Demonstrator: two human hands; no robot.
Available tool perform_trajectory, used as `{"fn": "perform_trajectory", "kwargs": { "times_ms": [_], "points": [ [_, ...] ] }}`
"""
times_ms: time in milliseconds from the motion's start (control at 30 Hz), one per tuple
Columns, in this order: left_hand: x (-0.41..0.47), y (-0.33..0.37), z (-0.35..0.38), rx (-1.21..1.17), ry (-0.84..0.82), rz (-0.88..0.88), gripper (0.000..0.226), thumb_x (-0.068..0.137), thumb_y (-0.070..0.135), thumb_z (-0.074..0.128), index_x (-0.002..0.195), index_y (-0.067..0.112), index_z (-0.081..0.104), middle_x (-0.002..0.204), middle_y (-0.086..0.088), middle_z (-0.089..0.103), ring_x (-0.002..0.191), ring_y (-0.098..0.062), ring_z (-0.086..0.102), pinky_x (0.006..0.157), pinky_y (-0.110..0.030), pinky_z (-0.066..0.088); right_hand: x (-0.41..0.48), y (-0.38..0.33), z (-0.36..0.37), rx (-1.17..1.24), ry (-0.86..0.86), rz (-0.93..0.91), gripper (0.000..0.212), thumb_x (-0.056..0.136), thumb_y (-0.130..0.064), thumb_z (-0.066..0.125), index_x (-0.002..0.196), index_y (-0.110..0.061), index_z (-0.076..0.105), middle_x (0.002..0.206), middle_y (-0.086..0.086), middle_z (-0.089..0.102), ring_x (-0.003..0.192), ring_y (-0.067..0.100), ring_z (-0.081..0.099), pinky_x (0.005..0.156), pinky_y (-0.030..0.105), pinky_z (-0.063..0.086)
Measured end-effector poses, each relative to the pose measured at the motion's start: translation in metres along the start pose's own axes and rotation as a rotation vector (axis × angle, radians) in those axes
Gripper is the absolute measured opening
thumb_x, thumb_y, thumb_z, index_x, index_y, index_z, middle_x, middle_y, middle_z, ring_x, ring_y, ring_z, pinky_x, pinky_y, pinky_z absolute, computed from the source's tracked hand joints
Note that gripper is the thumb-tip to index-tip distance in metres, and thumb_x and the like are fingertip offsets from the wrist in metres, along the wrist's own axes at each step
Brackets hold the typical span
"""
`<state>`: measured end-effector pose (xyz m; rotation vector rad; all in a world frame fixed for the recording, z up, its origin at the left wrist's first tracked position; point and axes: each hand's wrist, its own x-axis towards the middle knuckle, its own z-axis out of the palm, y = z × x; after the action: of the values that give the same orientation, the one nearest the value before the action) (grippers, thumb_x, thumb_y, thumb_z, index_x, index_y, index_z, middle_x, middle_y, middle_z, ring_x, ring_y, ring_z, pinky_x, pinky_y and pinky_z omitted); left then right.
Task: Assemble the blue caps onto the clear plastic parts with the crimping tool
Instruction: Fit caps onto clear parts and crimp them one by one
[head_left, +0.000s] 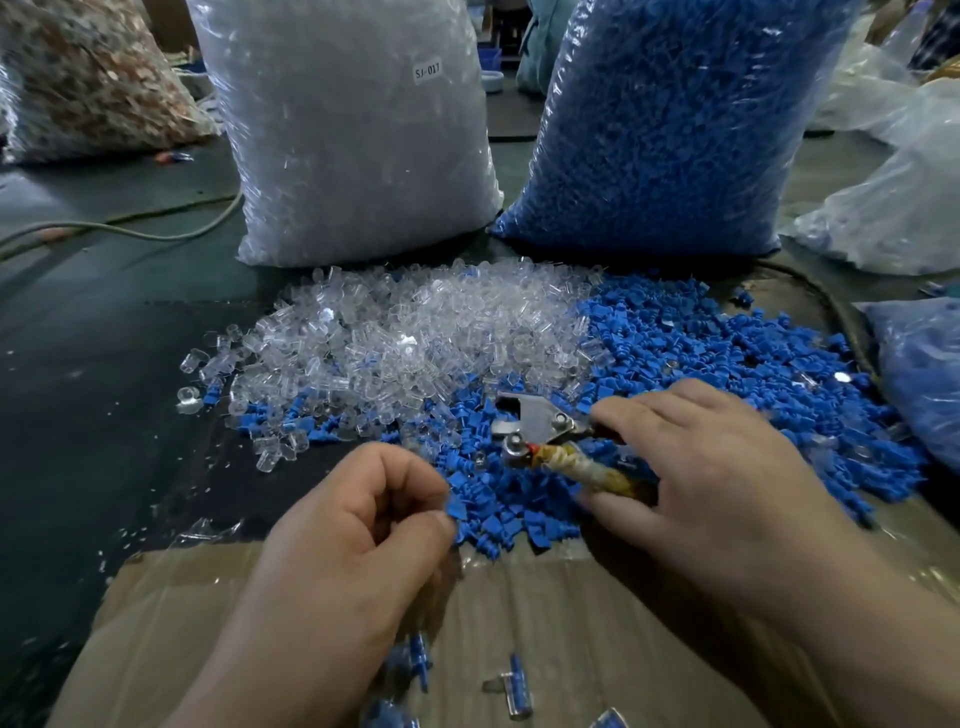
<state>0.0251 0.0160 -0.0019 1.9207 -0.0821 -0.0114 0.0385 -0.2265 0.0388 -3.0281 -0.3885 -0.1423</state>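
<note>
Crimping tool, a plier-type hand device with a bare metal head and one handle bound in yellowed tape, sits low over the near part of the loose heap of small blue plastic caps, head pointing left. The right hand grips it, fingers curled over the upper handle and thumb against the taped one; whether anything sits in the tool's head cannot be determined. The left hand is curled just left of the tool, thumb and forefinger pinching a single blue cap at the heap's near edge. A heap of small clear plastic parts adjoins the blue heap on the left, the two mingling where they meet. Behind stand two upright transparent bags, well apart from the hands: a bag of clear parts labelled SJ-017 and a bag of blue caps. A flat brown cardboard sheet lies beneath both forearms and carries a few blue-and-clear pieces. A pale cable crosses the dark green work surface at left.
</note>
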Motion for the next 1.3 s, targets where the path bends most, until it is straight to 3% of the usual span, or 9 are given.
{"fn": "perform_trajectory", "kwargs": {
  "times_ms": [233,400,600,733,867,967,1067,1133,1300],
  "points": [
    [-0.01,0.014,0.008,0.057,0.013,-0.034,0.02,0.081,0.028,0.07,0.09,0.045,0.065,0.064,0.001,0.069,0.056,-0.025,0.062,0.048,-0.023,0.052,0.001,-0.003,0.002,-0.046,-0.025,0.024,0.071,0.079,-0.075,0.028,0.138,-0.038,0.042,0.13,-0.017,0.052,0.118,0.014,0.041,0.1,0.036,0.024],
    [-0.015,0.021,0.015,0.116,0.054,0.048,0.023,0.077,0.033,0.068,0.092,0.049,0.063,0.069,0.009,0.07,0.053,-0.011,0.06,0.051,-0.017,0.05,-0.015,-0.041,-0.001,0.096,0.215,-0.195,0.034,0.089,-0.056,0.041,0.097,-0.031,0.062,0.09,-0.011,0.065,0.085,0.014,0.059,0.079,0.036,0.047],
    [-0.022,0.028,0.014,0.149,0.038,0.201,0.009,0.085,0.043,0.065,0.093,0.046,0.065,0.07,0.014,0.07,0.058,-0.004,0.063,0.05,-0.01,0.046,-0.016,-0.05,0.002,0.157,0.233,-0.287,0.028,0.096,-0.035,0.039,0.08,-0.021,0.059,0.074,-0.003,0.056,0.069,0.022,0.053,0.067,0.039,0.039],
    [-0.022,0.033,0.009,0.03,0.056,0.153,0.024,0.09,0.061,0.058,0.092,0.04,0.069,0.068,0.006,0.069,0.053,-0.008,0.06,0.047,-0.022,0.049,-0.019,-0.047,0.002,0.202,0.27,-0.309,0.029,0.096,-0.034,0.041,0.082,-0.019,0.061,0.077,-0.003,0.057,0.072,0.02,0.053,0.067,0.038,0.038],
    [-0.018,0.031,0.005,-0.007,-0.097,0.065,0.053,0.088,0.071,0.052,0.076,0.02,0.061,0.053,0.007,0.05,0.047,-0.006,0.044,0.041,-0.021,0.038,-0.022,-0.054,0.0,0.243,0.313,-0.372,0.029,0.097,-0.028,0.044,0.081,-0.014,0.064,0.079,0.002,0.059,0.074,0.024,0.054,0.068,0.04,0.04],
    [-0.019,0.029,0.003,-0.055,-0.135,0.122,0.046,0.078,0.068,0.055,0.079,0.023,0.063,0.053,0.006,0.05,0.048,-0.007,0.044,0.043,-0.025,0.038,-0.026,-0.06,-0.003,0.435,0.203,-0.269,0.028,0.094,-0.03,0.045,0.072,-0.017,0.055,0.069,-0.006,0.051,0.067,0.016,0.048,0.062,0.034,0.038],
    [-0.021,0.031,0.001,0.001,-0.174,0.311,0.039,0.085,0.07,0.055,0.091,0.033,0.066,0.065,0.007,0.06,0.053,-0.009,0.054,0.049,-0.023,0.044,-0.029,-0.065,-0.013,1.145,-0.182,0.056,0.025,0.079,-0.035,0.051,0.061,-0.016,0.051,0.054,-0.006,0.049,0.052,0.01,0.046,0.05,0.03,0.036],
    [-0.022,0.033,-0.003,0.077,-0.188,0.398,0.033,0.088,0.067,0.055,0.095,0.037,0.065,0.077,0.006,0.065,0.062,-0.014,0.062,0.054,-0.027,0.051,-0.03,-0.061,-0.02,1.339,-0.421,0.162,0.024,0.073,-0.034,0.051,0.056,-0.017,0.053,0.05,-0.002,0.048,0.05,0.015,0.043,0.047,0.032,0.035],
    [-0.014,0.031,-0.028,0.464,-0.18,0.232,0.02,0.077,0.055,0.062,0.088,0.038,0.065,0.067,0.018,0.068,0.054,-0.002,0.062,0.046,-0.017,0.05,-0.033,-0.053,-0.012,0.424,-0.22,-0.14,0.037,0.085,-0.06,0.034,0.09,-0.029,0.053,0.077,-0.009,0.06,0.068,0.006,0.055,0.062,0.038,0.051]
  ]
}}
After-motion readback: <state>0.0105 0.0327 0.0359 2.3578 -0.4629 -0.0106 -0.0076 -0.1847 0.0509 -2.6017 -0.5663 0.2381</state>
